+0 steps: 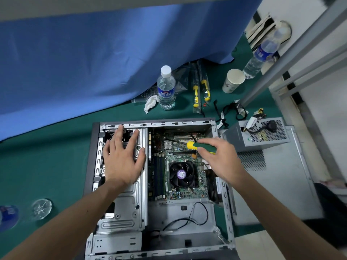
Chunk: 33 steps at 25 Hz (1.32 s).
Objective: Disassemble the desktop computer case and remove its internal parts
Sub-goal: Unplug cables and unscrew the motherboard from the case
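Item: desktop computer case [223,212], side panel off, lay flat on the green counter [47,166] toward its near edge, open side up. Inside we recorded the motherboard [187,188] with its black CPU fan [181,174], and a metal drive cage [131,203] along the case's left side.

Our left hand [122,160] lay flat on the far end of the drive cage, fingers [117,136] straight and spread, fingertips reaching the case's far wall.

Our right hand [220,158] hovered over the motherboard's far part, fingers [204,142] curled round the green-and-yellow handle of a screwdriver [199,145]; its dark shaft pointed left and away toward a small silver heatsink [167,144]. Whether the tip touched the board we could not tell.

Also on the counter: a removed power supply [262,136] with cables, just beside the case's far right corner; a water bottle [166,89], a crumpled tissue [151,104], two packaged screwdrivers [201,91] and a paper cup [232,80] beyond the case; a second bottle [260,57] toward the counter's far right corner.
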Tool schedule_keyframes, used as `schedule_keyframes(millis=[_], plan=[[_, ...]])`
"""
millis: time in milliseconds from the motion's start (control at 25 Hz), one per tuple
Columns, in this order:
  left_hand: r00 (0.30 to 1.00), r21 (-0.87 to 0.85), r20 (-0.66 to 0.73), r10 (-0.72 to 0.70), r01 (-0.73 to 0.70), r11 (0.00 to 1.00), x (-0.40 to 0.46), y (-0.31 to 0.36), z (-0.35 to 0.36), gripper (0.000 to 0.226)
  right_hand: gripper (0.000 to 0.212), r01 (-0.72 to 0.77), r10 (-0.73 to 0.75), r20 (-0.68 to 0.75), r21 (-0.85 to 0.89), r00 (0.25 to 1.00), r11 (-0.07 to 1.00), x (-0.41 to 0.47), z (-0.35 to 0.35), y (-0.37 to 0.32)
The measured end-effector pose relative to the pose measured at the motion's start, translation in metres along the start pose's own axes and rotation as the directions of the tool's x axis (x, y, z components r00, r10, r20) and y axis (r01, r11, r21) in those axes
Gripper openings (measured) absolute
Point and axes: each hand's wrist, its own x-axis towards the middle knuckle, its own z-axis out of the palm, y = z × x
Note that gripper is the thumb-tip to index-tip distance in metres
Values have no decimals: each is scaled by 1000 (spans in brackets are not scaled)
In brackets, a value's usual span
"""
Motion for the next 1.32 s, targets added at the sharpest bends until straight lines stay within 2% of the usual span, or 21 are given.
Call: schedule_keyframes(millis=[160,280,360,440,520,560,640,720,800,840,920,1000,1040,1120,1200,1240,1320], plan=[[997,-38,75,-7,10,999,-4,7,-14,61,21,-107,102,29,258,994,960,-32,-30,13],[988,-147,151,-40,62,987,3,18,-34,58,22,-162,156,48,405,987,900,-51,-45,19],[989,-256,137,46,-10,967,3,34,-49,62,22,-163,159,48,473,986,866,-60,-53,18],[959,-481,211,188,-66,874,-1,57,-60,65,21,-162,157,53,519,986,839,-69,-58,18],[910,-685,308,276,11,728,-3,78,-67,60,21,-162,157,56,536,986,829,-77,-62,18],[906,-730,309,289,31,682,-4,85,-69,53,20,-165,159,58,541,986,825,-81,-62,19],[932,-757,254,261,24,652,-4,93,-69,30,20,-175,171,61,551,983,816,-89,-64,22],[943,-774,240,230,43,631,-7,95,-67,16,20,-201,191,79,584,978,787,-99,-64,26],[940,-823,290,180,149,548,-14,92,-63,11,16,-253,257,93,658,962,709,-112,-59,32],[931,-853,335,146,234,467,-18,89,-62,10,13,-292,317,98,702,943,649,-119,-56,35],[888,-864,442,129,383,326,-32,87,-62,9,21,-386,418,184,793,889,472,-135,-48,41],[828,-831,521,206,438,342,-50,91,-61,19,28,-470,361,353,821,863,323,-149,-38,41],[787,-812,560,258,459,361,-60,95,-60,26,33,-491,303,406,815,862,308,-153,-31,37],[698,-778,624,350,515,360,-78,107,-61,30,33,-469,253,398,794,882,387,-157,-18,27],[636,-759,651,415,540,363,-93,120,-61,32,19,-376,269,267,729,926,572,-157,-6,17],[621,-757,653,433,540,367,-99,126,-61,34,15,-339,269,211,679,940,651,-158,-1,15],[619,-757,653,436,559,339,-111,135,-60,38,16,-302,249,173,612,953,731,-161,6,16]])
